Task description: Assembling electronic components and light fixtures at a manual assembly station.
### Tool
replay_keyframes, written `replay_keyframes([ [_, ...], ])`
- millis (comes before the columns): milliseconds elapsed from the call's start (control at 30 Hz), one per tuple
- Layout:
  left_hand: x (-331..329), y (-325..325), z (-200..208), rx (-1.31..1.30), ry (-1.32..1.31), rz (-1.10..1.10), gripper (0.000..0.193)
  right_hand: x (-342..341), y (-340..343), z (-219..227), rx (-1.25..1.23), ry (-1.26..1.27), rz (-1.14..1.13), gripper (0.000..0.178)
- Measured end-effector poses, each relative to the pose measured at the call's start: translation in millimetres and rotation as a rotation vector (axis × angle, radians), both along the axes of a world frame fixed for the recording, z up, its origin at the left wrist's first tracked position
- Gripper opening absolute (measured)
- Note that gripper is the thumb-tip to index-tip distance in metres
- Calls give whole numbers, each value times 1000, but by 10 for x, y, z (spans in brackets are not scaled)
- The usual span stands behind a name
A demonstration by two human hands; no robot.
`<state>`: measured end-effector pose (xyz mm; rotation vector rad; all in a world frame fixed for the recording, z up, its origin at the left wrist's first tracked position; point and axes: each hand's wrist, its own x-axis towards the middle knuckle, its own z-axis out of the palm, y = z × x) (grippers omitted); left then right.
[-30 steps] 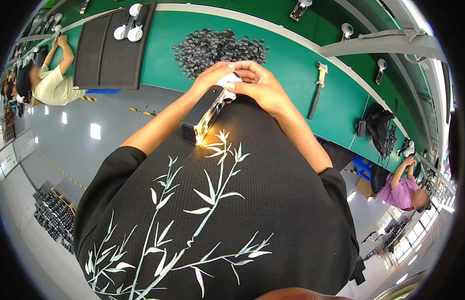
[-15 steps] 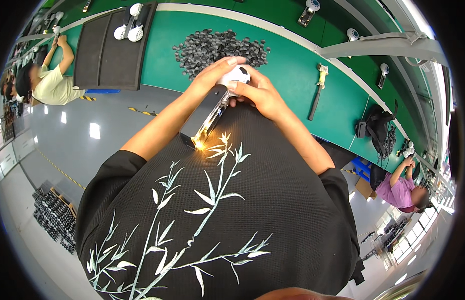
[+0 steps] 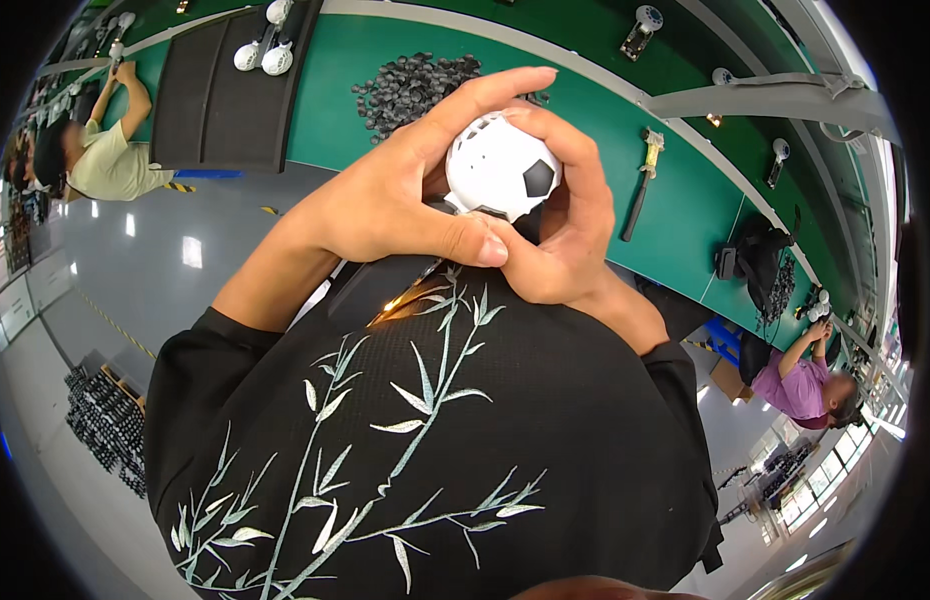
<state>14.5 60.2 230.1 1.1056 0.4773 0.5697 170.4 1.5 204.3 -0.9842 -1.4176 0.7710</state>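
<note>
Both of my hands wrap round a white ball with black soccer-style patches (image 3: 493, 165), the head of a lit device. My left hand (image 3: 405, 205) cups the ball's left side, its thumb crossing below. My right hand (image 3: 570, 225) grips the right side, fingers curled over it and thumb meeting the left one underneath. A dark rectangular body (image 3: 370, 285) runs down from the ball toward my shirt, largely hidden by my left hand and wrist. Yellow light (image 3: 393, 304) glows along its edge. Beyond my hands, a heap of small black pieces (image 3: 410, 95) lies on the green table.
A hammer (image 3: 641, 185) with a black handle lies to the right on the green table (image 3: 330, 110). A black tray (image 3: 220, 100) at left carries white-balled devices (image 3: 277, 60). A black bag (image 3: 757, 250) sits farther right. Co-workers are at both sides (image 3: 110, 165), (image 3: 805, 380).
My hands and the ball have come up closer to the camera, and the ball has turned to show more of its patched face. My left thumb has moved across beneath it.
</note>
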Motion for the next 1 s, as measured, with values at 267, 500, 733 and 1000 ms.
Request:
replay_keyframes([
  [267,20,-39,6,-25,65,-15,96,6,1,-34,7,60,2,43],
  [500,-107,9,-697,-496,6,58,62,488,350,-1201,-851,615,-32,29],
  [733,-250,148,-835,-602,16,319,52,1140,392,-2782,-1309,1290,48,38],
  [1000,-338,91,-1023,-674,64,401,45,2084,1576,-2747,-840,1694,-462,45],
])
